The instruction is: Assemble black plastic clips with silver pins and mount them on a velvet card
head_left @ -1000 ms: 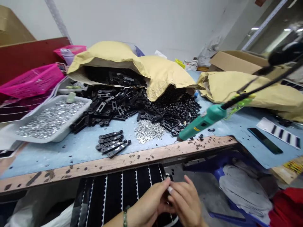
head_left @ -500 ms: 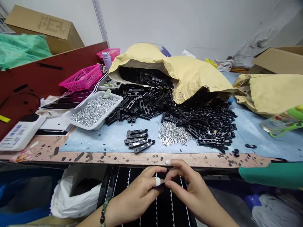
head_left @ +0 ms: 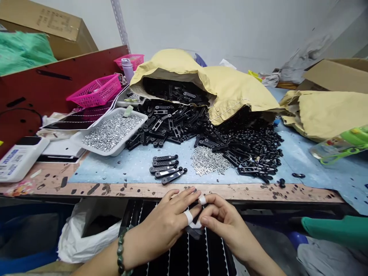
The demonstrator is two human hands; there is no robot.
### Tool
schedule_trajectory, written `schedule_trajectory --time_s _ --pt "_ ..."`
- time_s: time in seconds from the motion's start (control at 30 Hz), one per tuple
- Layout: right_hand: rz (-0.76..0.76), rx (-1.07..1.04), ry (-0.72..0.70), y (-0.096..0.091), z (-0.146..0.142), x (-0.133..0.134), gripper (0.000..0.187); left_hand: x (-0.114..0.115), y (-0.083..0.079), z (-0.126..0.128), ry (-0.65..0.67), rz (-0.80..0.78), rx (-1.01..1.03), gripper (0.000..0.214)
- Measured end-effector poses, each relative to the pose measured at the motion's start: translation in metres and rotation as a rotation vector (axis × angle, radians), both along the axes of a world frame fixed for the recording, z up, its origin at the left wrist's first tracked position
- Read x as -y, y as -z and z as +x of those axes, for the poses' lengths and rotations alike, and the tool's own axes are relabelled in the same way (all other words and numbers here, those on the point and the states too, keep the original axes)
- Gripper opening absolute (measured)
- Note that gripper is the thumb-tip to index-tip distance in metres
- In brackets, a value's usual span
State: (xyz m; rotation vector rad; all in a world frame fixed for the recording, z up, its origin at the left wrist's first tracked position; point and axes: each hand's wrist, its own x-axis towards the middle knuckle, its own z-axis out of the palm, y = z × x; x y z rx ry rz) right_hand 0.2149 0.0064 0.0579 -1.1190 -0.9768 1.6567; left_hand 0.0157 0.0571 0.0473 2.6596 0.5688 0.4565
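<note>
My left hand point(head_left: 168, 220) hovers before the table edge, fingers stretched out and slightly apart, holding nothing I can see. A band of white tape point(head_left: 188, 217) is wrapped round one of its fingers, and a bead bracelet point(head_left: 120, 251) circles the wrist. My right hand point(head_left: 227, 224) touches the left fingers, thumb and fingers pinched on a small white strip point(head_left: 196, 225) that looks like tape. White wrapping point(head_left: 202, 199) also covers its index fingertip. Beyond the hands, several black hinged plastic parts point(head_left: 167, 168) lie in a row, beside a heap of small silver metal pieces point(head_left: 209, 161).
A white tray point(head_left: 113, 149) of silver nuts stands left. Yellow sacks point(head_left: 241, 86) spill black parts point(head_left: 258, 149) across the blue table covering point(head_left: 97, 170). A pink basket point(head_left: 96, 90), a green-lidded bottle point(head_left: 339, 142) and a green sleeve-like shape point(head_left: 330, 230) flank the workspace.
My left hand has moved up and its fingers have straightened out. The white strip now shows between the hands, at my right fingertips. The view has shifted slightly.
</note>
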Motion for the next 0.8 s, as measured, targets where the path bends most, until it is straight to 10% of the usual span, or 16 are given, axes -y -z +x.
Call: schedule_trajectory --time_s 0.2,0.8 --pt "-0.033 -0.103 0.209 0.010 -0.012 0.003 0.037 0.004 0.001 0.002 0.002 0.112 0.163 0.064" --pt "-0.005 -0.097 0.236 0.019 -0.012 0.007 0.037 0.010 -0.003 0.007 -0.045 -0.242 0.450 0.023"
